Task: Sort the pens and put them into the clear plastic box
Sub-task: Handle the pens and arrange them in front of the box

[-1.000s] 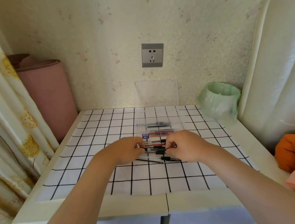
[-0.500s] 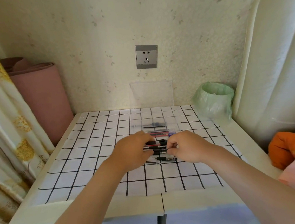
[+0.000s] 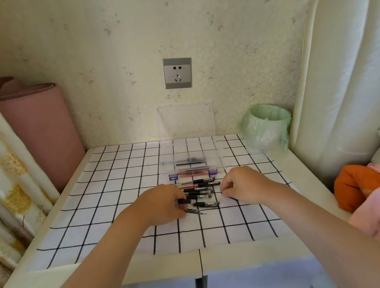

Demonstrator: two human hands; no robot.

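Several black pens and one red pen (image 3: 200, 190) lie in a loose pile on the checked tablecloth, just in front of the clear plastic box (image 3: 218, 162). The box stands open with its lid (image 3: 186, 121) leaning on the wall, and black and red pens lie inside it. My left hand (image 3: 162, 203) covers the left ends of the pile, its fingers curled round a black pen (image 3: 197, 197). A thin refill (image 3: 196, 211) sticks out from under that hand. My right hand (image 3: 241, 185) sits at the pens' right ends with curled fingers; any grip there is hidden.
A green-lined waste bin (image 3: 265, 125) stands at the table's back right. A rolled pink mat (image 3: 39, 134) and a curtain (image 3: 1, 174) are on the left. Orange and pink cloth (image 3: 368, 192) lies at the right. A socket (image 3: 177, 73) is on the wall.
My hands have drawn slightly apart, so more of the pen pile shows between them. The right hand has slid right, off the pens' ends. The camera has shifted a little.
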